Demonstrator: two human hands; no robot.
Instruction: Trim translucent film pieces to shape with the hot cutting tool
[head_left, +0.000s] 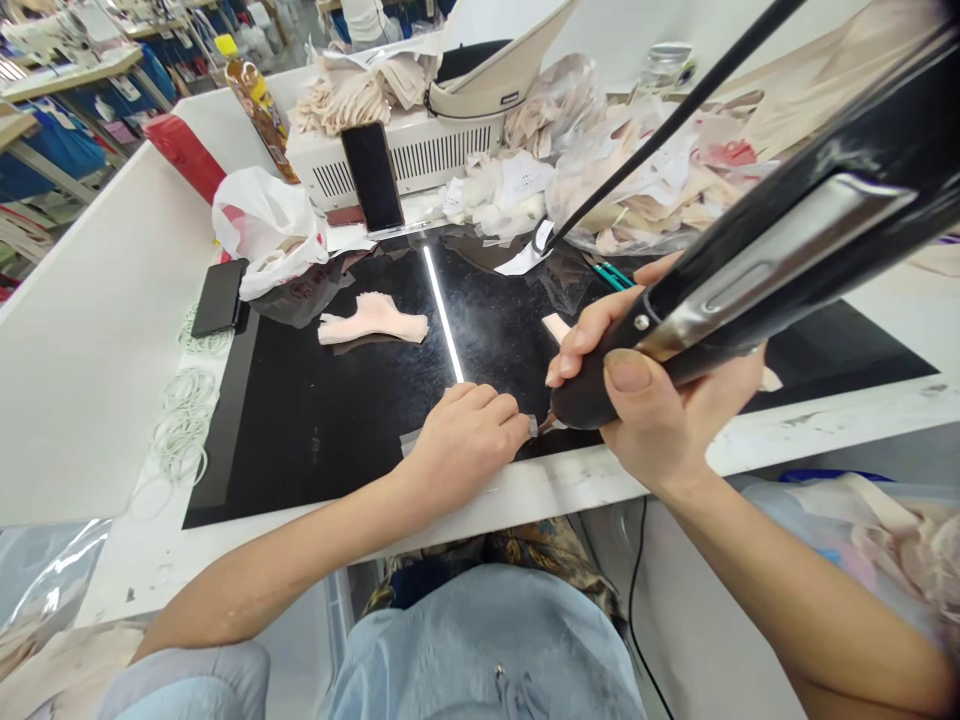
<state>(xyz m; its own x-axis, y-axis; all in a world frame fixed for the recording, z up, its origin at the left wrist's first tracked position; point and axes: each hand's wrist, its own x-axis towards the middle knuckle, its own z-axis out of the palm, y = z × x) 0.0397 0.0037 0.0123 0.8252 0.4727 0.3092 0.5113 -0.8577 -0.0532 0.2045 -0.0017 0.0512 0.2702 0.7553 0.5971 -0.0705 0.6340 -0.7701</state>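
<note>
My right hand (660, 400) is wrapped around a thick black tool with a long metal lever (720, 280), rather like a curling iron. Its rounded end points down toward the front edge of the black mat (300, 420), close to my left fingers. My left hand (472, 435) rests at that edge with its fingers curled. Beside those fingertips shows a bit of translucent strip (533, 426); whatever they pinch is hidden. A pale pink fabric piece (373, 320) lies on the mat, left of a bright line of reflected light. Another pink piece (556, 327) peeks out behind my right hand.
A phone (373, 178) leans against a white vented box (442, 150). Left are a white plastic bag (270, 225), a dark phone (217, 298) and pale elastic loops (181, 425). Bagged fabric scraps (637, 190) fill the back right. A black cord (675, 110) hangs across the view.
</note>
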